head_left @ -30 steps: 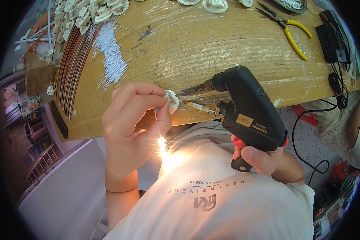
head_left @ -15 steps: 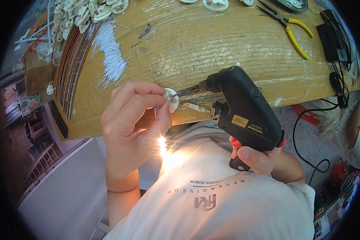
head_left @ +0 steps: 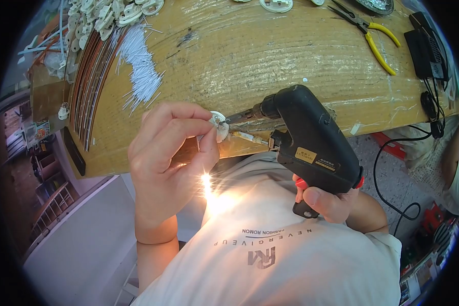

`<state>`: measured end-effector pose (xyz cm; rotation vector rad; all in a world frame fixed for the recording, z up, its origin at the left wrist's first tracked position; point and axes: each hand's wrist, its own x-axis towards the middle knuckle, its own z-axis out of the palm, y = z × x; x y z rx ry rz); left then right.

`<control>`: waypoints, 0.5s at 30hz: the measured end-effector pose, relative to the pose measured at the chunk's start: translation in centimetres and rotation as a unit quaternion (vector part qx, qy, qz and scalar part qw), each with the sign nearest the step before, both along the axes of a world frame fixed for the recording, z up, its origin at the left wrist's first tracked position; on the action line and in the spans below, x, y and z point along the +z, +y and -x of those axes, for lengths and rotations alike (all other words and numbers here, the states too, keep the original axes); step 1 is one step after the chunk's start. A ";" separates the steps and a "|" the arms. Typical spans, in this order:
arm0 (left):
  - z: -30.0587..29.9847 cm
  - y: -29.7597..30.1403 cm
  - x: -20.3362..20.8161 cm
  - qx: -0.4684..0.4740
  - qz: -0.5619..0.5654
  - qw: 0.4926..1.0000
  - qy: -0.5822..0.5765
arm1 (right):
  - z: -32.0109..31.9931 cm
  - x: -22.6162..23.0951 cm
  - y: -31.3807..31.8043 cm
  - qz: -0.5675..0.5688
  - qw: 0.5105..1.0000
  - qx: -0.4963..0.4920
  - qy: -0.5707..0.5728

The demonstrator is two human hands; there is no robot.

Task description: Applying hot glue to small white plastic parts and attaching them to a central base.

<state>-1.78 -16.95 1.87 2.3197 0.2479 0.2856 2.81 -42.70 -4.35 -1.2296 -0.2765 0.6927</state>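
Observation:
Between the thumb and fingers of my left hand (head_left: pixel 171 148) is a small round white plastic part (head_left: pixel 220 128), held just over the table's near edge. My right hand (head_left: pixel 329 200) grips the handle of a black soldering gun (head_left: pixel 313 137), a finger at its red trigger. The gun's dark tip (head_left: pixel 237 117) points left and meets the face of the white part. Below the tip, a thin feed tube (head_left: pixel 249 136) runs from the gun toward the same part. What my left fingertips cover on the part is hidden.
The wooden table (head_left: pixel 229 61) bears a heap of white plastic parts (head_left: pixel 99 18), brown wires (head_left: pixel 94 76) and short white wires (head_left: pixel 140 66) at left. Yellow-handled pliers (head_left: pixel 375 41) and a black power adapter (head_left: pixel 426 51) lie at right. A cable (head_left: pixel 377 168) hangs beside me.
Both hands, the gun and the white part stay nearly in place. The white part seems tilted very slightly at the tip.

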 end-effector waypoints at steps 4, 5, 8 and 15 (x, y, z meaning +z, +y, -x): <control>0.1 0.1 0.0 0.000 0.000 1.000 -0.001 | 0.1 0.1 0.0 0.003 1.000 -0.004 0.007; 0.1 0.2 0.0 0.001 0.001 1.000 -0.001 | 0.1 0.1 0.1 0.003 1.000 -0.004 0.007; 0.2 0.2 0.0 0.001 -0.001 1.000 0.006 | -0.2 0.2 0.1 0.001 1.000 0.010 0.006; 0.1 0.2 0.0 -0.004 0.004 1.000 -0.001 | -0.4 0.9 -0.9 -0.029 0.999 -0.009 0.010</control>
